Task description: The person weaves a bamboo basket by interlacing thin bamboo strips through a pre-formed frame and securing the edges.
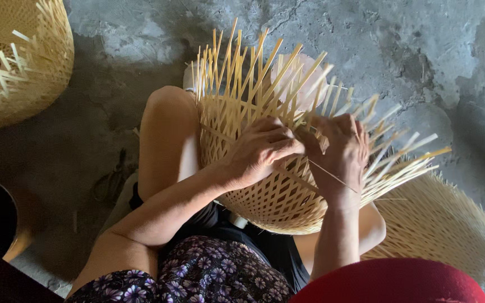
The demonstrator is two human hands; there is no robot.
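- Step in hand, by my read: weaving the rim zone of a half-made bamboo basket (265, 191), working loose strips into the lattice.
- Basket sits on the person's lap, against the left knee (166, 129), open weave facing up, unwoven strip ends (242, 62) fanning out beyond the fingertips.
- Left hand (262, 151): fingers curled down and closed onto the woven wall, pinching strips at the weave edge. Exactly which strip is under the fingertips, can't tell.
- Right hand (341, 154): fingers bent and closed around a bundle of strips just beside the left fingertips; hands are near touching at the working point.
- One thin sliver (332, 175) runs diagonally under the right palm, free end pointing toward the wrist.
- More free strips (405, 157) spread outward past the right hand's knuckles.
- Next move likely calls for: left fingers keep the crossing pinned flat, right fingers bend one strip over/under its neighbour without kinking it. Tension must stay even or the lattice gaps.
- Well apart from both hands: a second woven basket (18, 62) up left, another woven piece (444, 224) behind the right forearm, concrete floor (422, 50) underneath.
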